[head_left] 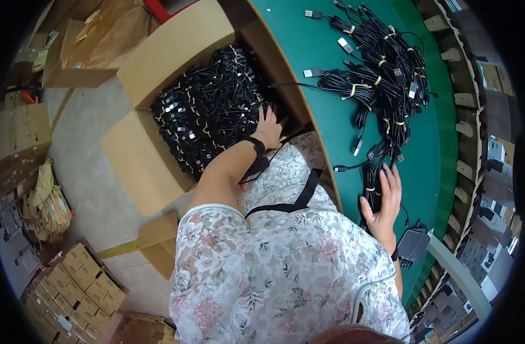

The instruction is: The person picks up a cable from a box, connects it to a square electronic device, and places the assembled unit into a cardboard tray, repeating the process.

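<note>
My left hand (269, 128) reaches into a large cardboard box (176, 46). Its fingers are spread and touch the black cables (211, 109) packed inside, near the box's right side. The cables lie in tied bundles with silver USB plugs showing. On the green table (308, 51), my right hand (384, 205) has its thumb and fingers on either side of a tied black USB cable bundle (370, 182). Part of that bundle is hidden under the palm. Beyond it lies a loose heap of similar bundles (382, 80), held by pale yellow ties.
A dark flat device (414, 245) with short leads lies right of my right wrist. A grey bar (460, 278) crosses the table's near right corner. Stacked cartons (73, 292) stand at lower left. A paper-lined box (82, 74) is at the far left.
</note>
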Tool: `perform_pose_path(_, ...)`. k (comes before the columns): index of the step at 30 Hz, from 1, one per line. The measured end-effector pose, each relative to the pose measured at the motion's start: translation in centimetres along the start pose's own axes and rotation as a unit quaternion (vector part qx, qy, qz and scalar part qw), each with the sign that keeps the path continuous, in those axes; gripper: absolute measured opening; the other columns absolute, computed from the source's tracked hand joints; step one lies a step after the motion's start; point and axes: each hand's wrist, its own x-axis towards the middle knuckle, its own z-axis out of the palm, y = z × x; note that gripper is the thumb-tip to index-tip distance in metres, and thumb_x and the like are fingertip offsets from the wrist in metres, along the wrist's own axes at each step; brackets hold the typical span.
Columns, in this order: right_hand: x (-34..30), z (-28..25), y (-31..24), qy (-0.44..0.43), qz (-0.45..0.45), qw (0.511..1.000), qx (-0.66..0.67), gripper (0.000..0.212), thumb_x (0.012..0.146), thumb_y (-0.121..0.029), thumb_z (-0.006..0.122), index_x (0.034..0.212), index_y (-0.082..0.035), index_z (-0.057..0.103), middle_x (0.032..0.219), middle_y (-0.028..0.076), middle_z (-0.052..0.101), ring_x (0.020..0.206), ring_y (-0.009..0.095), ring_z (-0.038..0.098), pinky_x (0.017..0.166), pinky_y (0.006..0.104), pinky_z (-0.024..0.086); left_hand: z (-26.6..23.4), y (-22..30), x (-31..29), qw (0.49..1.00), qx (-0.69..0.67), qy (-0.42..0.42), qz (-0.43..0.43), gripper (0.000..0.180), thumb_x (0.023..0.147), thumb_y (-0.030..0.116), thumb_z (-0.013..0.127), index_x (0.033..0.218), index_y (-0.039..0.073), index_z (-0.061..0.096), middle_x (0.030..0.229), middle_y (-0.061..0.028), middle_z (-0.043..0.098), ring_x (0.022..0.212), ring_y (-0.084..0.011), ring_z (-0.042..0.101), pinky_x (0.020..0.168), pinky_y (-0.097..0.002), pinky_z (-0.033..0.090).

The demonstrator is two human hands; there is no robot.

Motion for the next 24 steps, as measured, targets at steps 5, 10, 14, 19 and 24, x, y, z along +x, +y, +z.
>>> perform_pose_path(5,0.1,0.1,0.5,0.015,0.002,1.0,-0.002,0.058,0.075,-0.024,0.066,0.126,-0.005,0.046,0.129,0.016,0.047,0.124,0.038,0.038,0.102,0.0457,0.03,-3.0,-1.0,1.3,0.987,-0.002,-0.16,0.018,0.089,0.066,0.063,0.06,0.135,0.011,0.04,0.143,-0.0272,0.019,0.135,-0.0458,0.001,0.105,-0.06,0.003)
perform_pose_path(10,0.3,0.2,0.8,0.019,-0.003,1.0,0.002,0.057,0.075,-0.025,0.066,0.125,-0.005,0.048,0.128,0.016,0.048,0.123,0.038,0.039,0.101,0.0455,0.032,-1.6,-5.4,2.7,0.968,-0.158,-0.189,0.057,0.095,0.063,0.063,0.065,0.137,0.012,0.036,0.145,-0.025,0.015,0.134,-0.0484,-0.001,0.103,-0.0623,0.008)
perform_pose_path(14,0.2,0.4,1.0,0.027,-0.001,1.0,0.002,0.056,0.075,-0.026,0.066,0.123,-0.005,0.049,0.127,0.016,0.049,0.122,0.038,0.04,0.1,0.0456,0.033,-2.9,-3.3,-0.4,0.99,0.093,-0.09,0.046,0.101,0.058,0.059,0.072,0.139,0.015,0.031,0.146,-0.0227,0.014,0.134,-0.0481,0.002,0.102,-0.0616,0.017)
perform_pose_path(19,0.3,0.3,0.9,0.028,-0.003,1.0,0.007,0.054,0.076,-0.028,0.065,0.122,-0.005,0.05,0.126,0.016,0.05,0.121,0.039,0.041,0.1,0.0462,0.033,-2.0,-2.9,1.2,0.992,0.076,-0.096,-0.033,0.108,0.056,0.051,0.077,0.143,0.033,0.015,0.148,-0.0151,0.014,0.131,-0.0493,0.01,0.098,-0.061,0.026)
perform_pose_path(24,0.2,0.5,1.2,0.036,0.0,0.999,0.009,0.054,0.076,-0.029,0.065,0.121,-0.005,0.05,0.125,0.017,0.05,0.121,0.039,0.042,0.099,0.0464,0.033,-2.9,-1.5,2.5,0.989,0.059,-0.118,-0.064,0.097,0.064,0.045,0.072,0.142,0.035,0.016,0.148,-0.0107,0.016,0.129,-0.051,0.012,0.095,-0.0625,0.027)
